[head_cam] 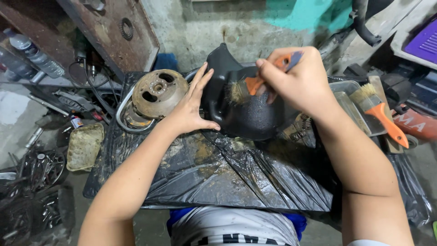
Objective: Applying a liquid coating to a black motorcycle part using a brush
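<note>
My right hand [302,82] grips a small paintbrush [255,84] with an orange handle; its worn bristles press on the inside of a black curved plastic cover [248,116]. That cover stands on a table wrapped in black plastic sheet [218,173]. My left hand [191,107] is spread flat against the cover's left edge, thumb hooked under its rim. Just left of that hand lies a rusty round metal rotor [158,93] on a ring-shaped part.
A second orange-handled brush [380,114] rests in a clear tray [350,98] at the right. A dirty shallow tray [85,146], loose tools and metal parts lie on the floor at the left. A plastic bottle [36,54] sits upper left.
</note>
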